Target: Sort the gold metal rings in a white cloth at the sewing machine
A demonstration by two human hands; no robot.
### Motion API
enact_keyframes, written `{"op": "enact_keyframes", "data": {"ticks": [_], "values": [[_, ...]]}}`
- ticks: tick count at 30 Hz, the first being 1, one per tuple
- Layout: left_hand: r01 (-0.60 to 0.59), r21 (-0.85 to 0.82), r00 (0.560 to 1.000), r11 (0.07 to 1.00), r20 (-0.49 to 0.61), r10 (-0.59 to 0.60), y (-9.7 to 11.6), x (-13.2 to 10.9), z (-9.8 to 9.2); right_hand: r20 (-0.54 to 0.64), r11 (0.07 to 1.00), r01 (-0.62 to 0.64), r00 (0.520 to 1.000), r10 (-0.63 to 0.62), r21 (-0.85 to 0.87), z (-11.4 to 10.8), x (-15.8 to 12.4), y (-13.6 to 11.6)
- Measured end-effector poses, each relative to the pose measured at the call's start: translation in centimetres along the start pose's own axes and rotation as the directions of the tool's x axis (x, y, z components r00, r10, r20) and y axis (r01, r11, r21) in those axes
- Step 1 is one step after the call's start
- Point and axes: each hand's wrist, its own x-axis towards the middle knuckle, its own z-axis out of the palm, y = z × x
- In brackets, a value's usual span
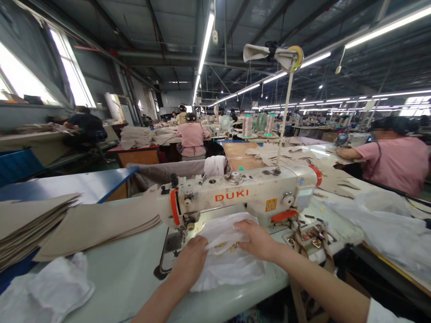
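Observation:
A thin white bag (232,269) lies on the sewing machine's bed, with small gold-coloured metal pieces (232,246) showing in its middle. My left hand (192,259) is closed on the bag's left edge, its fingertips partly hidden by the film. On the other side, my right hand (256,240) grips the bag's right edge, with its thumb near the metal pieces and its fingers on the upper film. Just behind the bag stands the white sewing machine (232,195) marked DUKI. Its needle area is left of the bag, above my left hand.
Stacked beige cut panels (97,224) lie to the left, near a crumpled white cloth (50,287). A small tray (310,237) of metal fittings and straps sits at the right. Beyond it lies clear plastic sheeting (384,220). A co-worker in pink (397,161) sits at the right.

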Motion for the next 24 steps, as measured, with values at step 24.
{"op": "enact_keyframes", "data": {"ticks": [24], "values": [[0.014, -0.604, 0.931, 0.797, -0.284, -0.231, 5.4, 1.6, -2.5, -0.046, 0.968, 0.013, 0.999, -0.002, 0.252, 0.4, 1.4, -3.6]]}}
